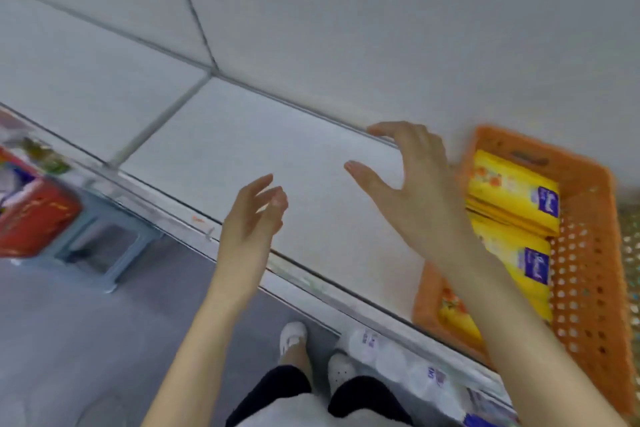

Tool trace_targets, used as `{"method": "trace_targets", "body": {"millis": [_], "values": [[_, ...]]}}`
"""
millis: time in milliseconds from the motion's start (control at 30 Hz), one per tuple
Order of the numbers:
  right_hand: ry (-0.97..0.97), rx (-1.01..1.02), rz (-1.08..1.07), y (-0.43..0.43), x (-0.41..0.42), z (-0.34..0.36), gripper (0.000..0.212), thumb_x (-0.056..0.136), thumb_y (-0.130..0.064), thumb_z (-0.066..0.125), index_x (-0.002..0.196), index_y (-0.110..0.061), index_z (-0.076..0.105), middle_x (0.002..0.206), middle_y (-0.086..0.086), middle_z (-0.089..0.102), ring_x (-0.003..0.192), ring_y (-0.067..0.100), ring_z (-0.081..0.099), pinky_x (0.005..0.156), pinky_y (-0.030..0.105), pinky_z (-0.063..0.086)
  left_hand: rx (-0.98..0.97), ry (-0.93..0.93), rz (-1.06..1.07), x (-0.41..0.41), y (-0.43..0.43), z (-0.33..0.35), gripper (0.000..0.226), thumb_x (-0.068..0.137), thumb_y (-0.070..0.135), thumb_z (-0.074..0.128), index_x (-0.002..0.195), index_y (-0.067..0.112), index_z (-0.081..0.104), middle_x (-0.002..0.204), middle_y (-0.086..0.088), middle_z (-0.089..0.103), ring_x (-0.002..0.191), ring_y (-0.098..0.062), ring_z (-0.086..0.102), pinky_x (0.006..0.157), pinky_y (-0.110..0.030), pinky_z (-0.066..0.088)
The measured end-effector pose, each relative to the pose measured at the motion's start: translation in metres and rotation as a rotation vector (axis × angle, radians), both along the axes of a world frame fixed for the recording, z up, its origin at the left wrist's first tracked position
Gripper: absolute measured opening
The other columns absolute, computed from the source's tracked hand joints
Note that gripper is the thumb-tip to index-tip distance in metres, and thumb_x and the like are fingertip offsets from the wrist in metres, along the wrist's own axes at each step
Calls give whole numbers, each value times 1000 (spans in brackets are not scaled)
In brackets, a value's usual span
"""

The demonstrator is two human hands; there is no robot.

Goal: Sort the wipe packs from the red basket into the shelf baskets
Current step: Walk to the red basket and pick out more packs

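An orange shelf basket (585,274) stands on the white shelf (277,156) at the right and holds several yellow wipe packs (512,191) with purple labels. My right hand (412,177) hovers just left of that basket with fingers spread, holding nothing. Over the shelf's front edge, my left hand (252,215) is raised, fingers loosely extended and empty. The red basket (31,218) sits far left on a grey stool (104,250), with packs inside it that are blurred.
White rolls with purple print (391,360) lie on a lower shelf level below the front edge. My feet in white shoes (294,336) stand on the grey floor close to the shelf. The whole view is blurred by motion.
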State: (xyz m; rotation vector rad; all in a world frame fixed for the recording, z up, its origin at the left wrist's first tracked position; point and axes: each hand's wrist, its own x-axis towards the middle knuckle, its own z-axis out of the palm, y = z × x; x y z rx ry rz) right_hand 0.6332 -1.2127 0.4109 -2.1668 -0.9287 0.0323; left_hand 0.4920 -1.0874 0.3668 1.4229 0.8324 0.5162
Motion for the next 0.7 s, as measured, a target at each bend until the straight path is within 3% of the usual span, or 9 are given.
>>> {"method": "trace_targets", "body": {"millis": [100, 200, 367, 500, 567, 700], "values": [[169, -50, 252, 62, -36, -9, 45, 84, -52, 58, 125, -33, 48, 121, -19, 45, 120, 2, 35, 98, 22, 26, 32, 47, 193, -64, 36, -15, 24, 89, 31, 55, 113, 31, 56, 110, 2, 66, 105, -19, 64, 89, -32, 51], [310, -101, 418, 123, -81, -37, 44, 84, -49, 60, 124, -37, 47, 124, -18, 46, 119, 2, 39, 99, 22, 29, -3, 96, 366, -129, 69, -39, 34, 76, 45, 56, 108, 32, 59, 100, 7, 70, 96, -13, 67, 85, -30, 51], [554, -207, 555, 224, -162, -116, 40, 83, -33, 68, 119, -33, 52, 120, -15, 53, 111, 2, 50, 91, 13, 37, -170, 170, 645, -219, 129, -107, 16, 92, 19, 58, 108, 20, 58, 102, -9, 68, 80, -11, 69, 78, -28, 52], [674, -288, 575, 303, -227, -166, 39, 83, -32, 69, 118, -35, 51, 121, -13, 53, 111, 6, 52, 92, 20, 41, -241, 280, 718, -293, 191, -144, 18, 91, 19, 61, 109, 22, 58, 92, -2, 69, 93, -26, 67, 90, -42, 51], [710, -324, 597, 342, -255, -176, 36, 84, -31, 69, 114, -39, 51, 119, -12, 53, 111, 7, 52, 88, 16, 40, -206, 353, 730, -330, 224, -148, 18, 91, 20, 62, 107, 27, 57, 91, 2, 69, 94, -23, 67, 93, -44, 50], [722, -349, 671, 430, -296, -175, 34, 85, -29, 68, 113, -40, 52, 119, -15, 55, 110, 3, 52, 82, 5, 34, -109, 436, 732, -384, 307, -137, 19, 88, 31, 64, 100, 43, 55, 95, 15, 68, 96, -12, 65, 88, -35, 50]]}}
